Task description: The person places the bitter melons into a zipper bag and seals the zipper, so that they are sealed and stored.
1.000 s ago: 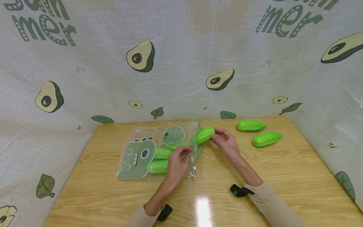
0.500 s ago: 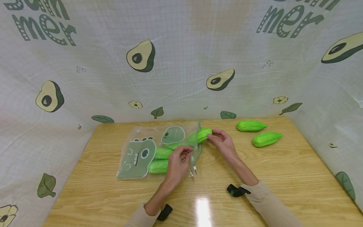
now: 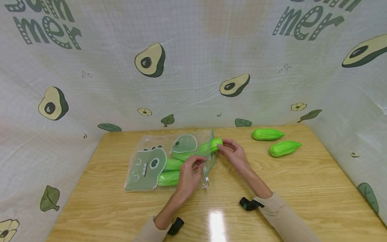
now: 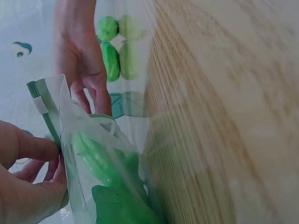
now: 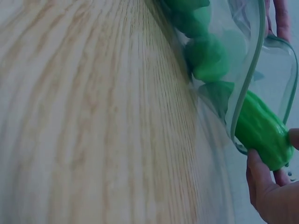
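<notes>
A clear zip bag point(image 3: 133, 181) printed with a green dinosaur lies on the table, its mouth to the right. Several green ridged gourds point(image 3: 168, 178) are inside it. My left hand point(image 3: 188, 178) pinches the upper edge of the mouth; in the left wrist view a white slider point(image 4: 40, 105) sits on its green zip strip. With its fingertips, my right hand point(image 3: 236, 156) grips the blunt end of one gourd point(image 3: 215, 145). This gourd is mostly within the bag, tilted through the mouth, as the right wrist view also shows. Some bagged gourds are partly hidden by my left hand.
Two more green gourds lie at the table's back right, one point(image 3: 267, 134) behind the other point(image 3: 285, 148). A printed white cloth point(image 3: 193, 94) hangs along the back and sides of the wooden table point(image 3: 302, 188).
My right hand has moved left, pushing the gourd it grips farther into the bag. The left hand keeps its place on the bag's edge.
</notes>
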`<state>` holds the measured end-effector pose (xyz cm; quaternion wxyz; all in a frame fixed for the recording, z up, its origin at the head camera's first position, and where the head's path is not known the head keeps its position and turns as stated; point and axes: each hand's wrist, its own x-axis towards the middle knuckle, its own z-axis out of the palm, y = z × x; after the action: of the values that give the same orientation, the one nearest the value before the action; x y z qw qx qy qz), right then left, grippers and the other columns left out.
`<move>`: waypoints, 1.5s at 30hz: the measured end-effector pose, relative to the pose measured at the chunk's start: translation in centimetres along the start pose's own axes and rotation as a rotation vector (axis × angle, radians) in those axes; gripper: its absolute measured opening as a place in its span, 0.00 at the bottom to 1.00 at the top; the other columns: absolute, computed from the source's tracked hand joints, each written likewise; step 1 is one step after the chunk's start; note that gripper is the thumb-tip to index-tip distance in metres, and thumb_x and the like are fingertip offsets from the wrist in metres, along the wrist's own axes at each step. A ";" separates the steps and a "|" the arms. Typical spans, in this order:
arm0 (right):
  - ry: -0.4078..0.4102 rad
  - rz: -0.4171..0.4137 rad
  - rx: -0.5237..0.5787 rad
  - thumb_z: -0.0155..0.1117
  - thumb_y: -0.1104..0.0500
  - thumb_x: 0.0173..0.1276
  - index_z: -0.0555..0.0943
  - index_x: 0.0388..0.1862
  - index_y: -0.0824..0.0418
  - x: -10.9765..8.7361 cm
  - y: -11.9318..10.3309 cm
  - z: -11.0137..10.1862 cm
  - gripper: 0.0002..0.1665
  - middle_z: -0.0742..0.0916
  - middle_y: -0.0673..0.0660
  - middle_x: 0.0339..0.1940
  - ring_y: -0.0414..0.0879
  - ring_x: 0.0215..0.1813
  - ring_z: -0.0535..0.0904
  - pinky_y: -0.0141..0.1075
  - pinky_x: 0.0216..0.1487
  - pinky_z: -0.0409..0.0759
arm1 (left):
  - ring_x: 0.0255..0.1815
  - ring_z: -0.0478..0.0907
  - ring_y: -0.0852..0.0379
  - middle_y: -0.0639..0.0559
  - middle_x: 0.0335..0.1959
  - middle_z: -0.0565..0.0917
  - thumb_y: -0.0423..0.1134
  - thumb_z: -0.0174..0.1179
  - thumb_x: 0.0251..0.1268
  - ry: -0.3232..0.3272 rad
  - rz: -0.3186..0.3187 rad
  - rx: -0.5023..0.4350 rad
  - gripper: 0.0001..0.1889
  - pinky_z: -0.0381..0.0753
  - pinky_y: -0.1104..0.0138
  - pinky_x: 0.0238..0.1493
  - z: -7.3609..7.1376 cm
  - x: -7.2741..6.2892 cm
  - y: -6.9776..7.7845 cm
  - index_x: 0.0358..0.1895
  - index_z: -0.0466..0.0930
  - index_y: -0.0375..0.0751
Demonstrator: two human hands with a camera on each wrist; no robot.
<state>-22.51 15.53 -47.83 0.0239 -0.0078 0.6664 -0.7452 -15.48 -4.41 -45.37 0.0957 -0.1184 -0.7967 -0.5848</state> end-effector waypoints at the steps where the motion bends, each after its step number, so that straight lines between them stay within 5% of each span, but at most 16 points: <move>1: 0.000 -0.001 -0.002 0.64 0.62 0.76 0.71 0.67 0.73 0.0 0.0 0.1 0.27 0.79 0.69 0.63 0.41 0.50 0.85 0.37 0.58 0.84 | 0.47 0.83 0.46 0.41 0.43 0.84 0.17 0.59 0.66 -0.001 0.003 0.000 0.11 0.86 0.62 0.52 0.0 0.0 0.0 0.45 0.84 0.32; 27: 0.000 -0.010 -0.045 0.65 0.62 0.75 0.73 0.65 0.73 -0.2 0.4 1.7 0.25 0.81 0.66 0.61 0.37 0.52 0.84 0.40 0.60 0.83 | 0.45 0.82 0.48 0.42 0.42 0.84 0.17 0.59 0.64 -0.001 0.021 0.010 0.11 0.87 0.63 0.51 0.1 0.1 0.0 0.44 0.85 0.32; 38: 0.009 -0.027 -0.180 0.67 0.58 0.74 0.77 0.67 0.64 -0.2 0.4 1.9 0.25 0.82 0.65 0.60 0.50 0.59 0.80 0.30 0.53 0.82 | 0.45 0.83 0.48 0.43 0.42 0.83 0.17 0.59 0.65 -0.004 0.031 0.001 0.11 0.87 0.63 0.50 0.1 0.1 -0.1 0.43 0.85 0.32; 45: -0.020 -0.075 -0.220 0.66 0.60 0.74 0.77 0.66 0.68 -0.2 0.4 2.1 0.24 0.82 0.68 0.61 0.55 0.61 0.80 0.25 0.54 0.79 | 0.46 0.83 0.48 0.43 0.42 0.84 0.18 0.59 0.66 -0.013 0.039 0.010 0.11 0.87 0.63 0.50 0.0 0.1 -0.1 0.44 0.85 0.33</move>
<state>-22.16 13.38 -47.99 0.0017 -0.0427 0.7430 -0.6679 -15.64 -4.42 -45.41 0.1023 -0.1373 -0.7979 -0.5780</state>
